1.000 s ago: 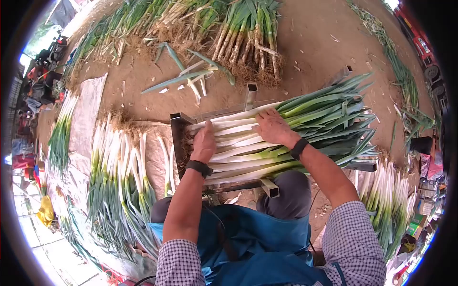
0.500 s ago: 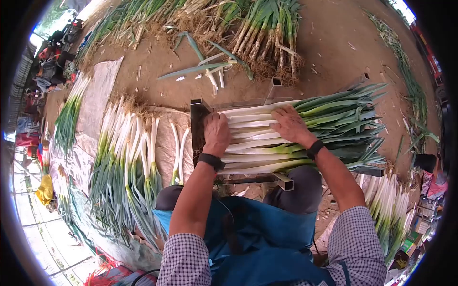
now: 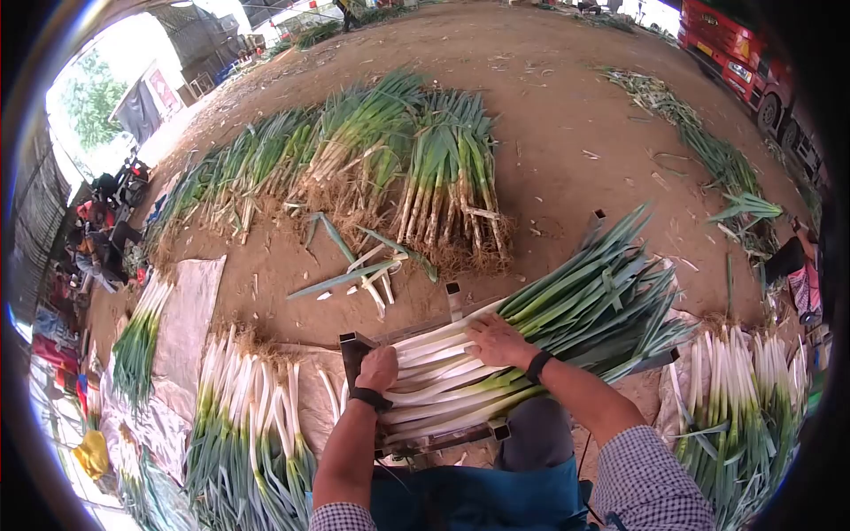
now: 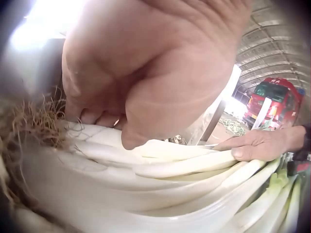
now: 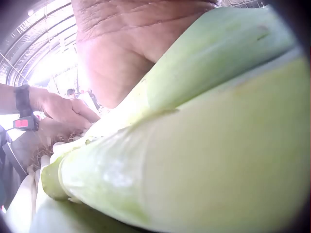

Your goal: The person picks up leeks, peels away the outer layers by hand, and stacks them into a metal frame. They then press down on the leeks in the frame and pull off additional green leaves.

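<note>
Long leeks [image 3: 443,389] lie side by side across a metal frame [image 3: 357,340], white ends left, green leaves right. Near the root end, my left hand [image 3: 379,368] has its fingers curled over the upper stalks. The left wrist view shows this hand [image 4: 155,73] with thumb and fingertips against the white stalks [image 4: 189,167], brown roots beside them. Farther right, my right hand [image 3: 498,342] rests with fairly straight fingers across the stalks where white turns green. In the right wrist view, leek stalks [image 5: 218,155] hide part of this hand [image 5: 126,48].
More leeks lie on sheets at the left [image 3: 248,416] and right [image 3: 739,398]. Beyond the frame are untrimmed bundles [image 3: 452,177] and loose cut pieces [image 3: 345,279] on the dirt floor. A red truck [image 3: 730,49] stands at the far right; people are at the far left.
The head view has tilted up, showing more floor and the truck. My left hand has moved from farther along the stalks to the root end; my right hand remains on the stalks.
</note>
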Motion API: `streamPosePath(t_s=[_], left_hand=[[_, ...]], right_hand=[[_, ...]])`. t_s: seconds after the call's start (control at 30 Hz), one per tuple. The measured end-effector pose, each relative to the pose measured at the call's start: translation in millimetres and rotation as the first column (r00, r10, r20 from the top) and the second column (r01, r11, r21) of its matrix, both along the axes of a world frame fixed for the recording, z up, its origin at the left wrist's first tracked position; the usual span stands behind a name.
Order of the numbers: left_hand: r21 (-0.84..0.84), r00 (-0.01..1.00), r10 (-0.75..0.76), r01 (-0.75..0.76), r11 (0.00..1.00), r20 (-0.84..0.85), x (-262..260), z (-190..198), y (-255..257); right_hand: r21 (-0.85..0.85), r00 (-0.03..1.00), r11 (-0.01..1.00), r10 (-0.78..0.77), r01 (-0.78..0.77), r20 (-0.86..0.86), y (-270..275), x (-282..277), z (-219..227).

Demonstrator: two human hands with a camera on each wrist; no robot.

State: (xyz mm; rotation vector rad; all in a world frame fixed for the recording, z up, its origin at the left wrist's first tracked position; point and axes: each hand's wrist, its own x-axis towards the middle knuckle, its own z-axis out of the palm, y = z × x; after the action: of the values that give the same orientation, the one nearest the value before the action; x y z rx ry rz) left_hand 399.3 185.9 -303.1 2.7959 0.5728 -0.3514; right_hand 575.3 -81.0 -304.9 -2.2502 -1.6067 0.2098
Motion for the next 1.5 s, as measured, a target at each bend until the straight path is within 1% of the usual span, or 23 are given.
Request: streamPosePath(t_s=[0.07,0.1,0.13,0.17,0.2,0.23,0.27,0.3,0.33,0.4,0.5,0.57,0.6,0.63,0.7,0.9,1.0,1.03,1.2,1.3,1.37,1.43,1.5], left_hand=[[0.069,0.999,-0.034,0.031,0.997,0.042,-6,-1,-6],[0.056,0.995,-0.082,0.078,0.995,0.064,-6,-11,5],[0.103,0.982,-0.16,0.15,0.983,0.102,-9,-32,19],[0.042,0.968,-0.236,0.233,0.971,0.089,-5,-41,31],[-0.026,0.948,-0.309,0.312,0.95,0.078,-2,-49,42],[0.122,0.843,-0.518,0.535,0.836,-0.145,3,-23,51],[-0.108,0.986,-0.165,0.166,0.98,0.019,3,-20,53],[-0.151,0.986,-0.149,0.137,0.979,-0.073,6,-18,62],[-0.182,0.987,-0.105,0.081,0.98,-0.126,9,-16,66],[-0.179,0.987,-0.116,0.095,0.979,-0.113,10,-12,66],[-0.179,0.976,-0.158,0.13,0.975,-0.149,3,1,51],[-0.115,0.975,-0.169,0.154,0.981,-0.141,-10,7,40],[-0.084,0.953,-0.242,0.23,0.969,-0.183,-13,4,43],[-0.117,0.956,-0.209,0.188,0.975,-0.207,-15,10,38],[-0.176,0.98,-0.13,0.103,0.979,-0.148,-20,-2,35],[-0.182,0.984,-0.137,0.115,0.977,-0.114,-13,-7,39],[-0.098,0.974,-0.139,0.123,0.988,-0.181,-3,4,35],[-0.072,0.981,-0.124,0.115,0.991,-0.147,-2,1,35],[-0.047,0.955,-0.172,0.166,0.985,-0.243,5,11,32],[-0.127,0.959,-0.237,0.218,0.968,-0.156,-6,14,38],[-0.134,0.982,-0.181,0.171,0.976,-0.063,-16,67,29],[-0.402,0.989,0.056,0.003,0.915,0.136,-45,126,36],[-0.574,0.914,0.277,-0.062,0.817,0.295,-92,162,57]], right_hand=[[0.037,1.0,0.999,0.002,-0.003,0.023,1,11,-16],[0.045,1.0,0.999,0.011,-0.012,0.011,2,10,-31],[0.117,1.0,0.993,0.015,-0.017,0.021,3,11,-25],[0.021,0.998,1.0,0.024,-0.023,-0.053,7,16,-31],[0.044,0.996,0.998,0.053,-0.05,-0.071,6,13,-25],[0.041,0.999,0.999,0.008,-0.006,-0.038,7,8,-20],[0.081,1.0,0.997,-0.007,0.007,-0.001,5,4,-29],[0.139,0.998,0.99,-0.04,0.031,0.057,6,5,-34],[0.083,0.999,0.996,-0.035,0.032,0.04,9,5,-34],[-0.037,0.999,0.999,-0.037,0.038,0.019,7,6,-26],[-0.093,0.999,0.996,-0.017,0.014,-0.036,7,4,-1],[-0.088,1.0,0.996,0.007,-0.007,0.006,6,4,-3],[-0.084,0.999,0.996,0.019,-0.016,0.04,4,2,-3],[-0.085,0.997,0.996,0.037,-0.031,0.072,3,1,-5],[-0.095,0.999,0.995,0.023,-0.02,0.028,1,-2,-10],[-0.133,0.999,0.991,0.013,-0.02,-0.052,8,5,-6],[-0.104,0.998,0.994,0.011,-0.018,-0.068,5,3,-4],[-0.102,0.998,0.995,0.014,-0.021,-0.067,5,2,-6],[-0.111,0.998,0.994,-0.011,0.005,-0.055,4,3,-8],[-0.114,0.997,0.993,-0.035,0.026,-0.072,6,0,0],[-0.125,0.997,0.992,-0.042,0.035,-0.058,7,0,0],[-0.13,0.998,0.991,-0.029,0.021,-0.058,9,-1,-1],[-0.161,0.999,0.987,-0.023,0.015,-0.046,12,0,3]])
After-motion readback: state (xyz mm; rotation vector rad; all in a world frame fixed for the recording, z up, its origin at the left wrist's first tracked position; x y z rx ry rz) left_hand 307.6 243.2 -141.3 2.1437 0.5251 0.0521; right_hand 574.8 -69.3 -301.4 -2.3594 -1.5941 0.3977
